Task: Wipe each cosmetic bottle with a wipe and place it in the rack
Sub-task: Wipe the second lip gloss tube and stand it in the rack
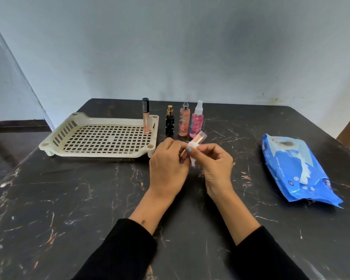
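Nearest the viewer, two forearms in black sleeves reach forward over a black marble-patterned table (69, 199). The left hand (168, 166) curls its fingers around the lower end of a small clear-capped cosmetic tube with a rose-gold base (196, 139). The right hand (216, 164) pinches a small white wet wipe (192, 147) around the tube's middle, so both hands are grasping, held just above the tabletop. The tube looks light, rigid and smooth; damp plastic is likely slippery, so a firm pinch at the base, away from the cap, seems the safest hold.

To the right lies a crumpled blue soft-plastic pack of wipes (297, 170), a white sheet poking from its opening.

Just beyond the hands, to the left, sits a cream plastic rack with a square-grid floor (101, 138). One tall peach lip-gloss tube with a black cap (146, 116) stands upright in its far right corner.

Beside the rack, upright on the table, stand a black speckled perfume bottle with a gold cap (169, 123), an orange-pink spray bottle (183, 122) and a pink spray bottle with a white nozzle (197, 121). These look heavier, possibly glass; I would grip them around the body.
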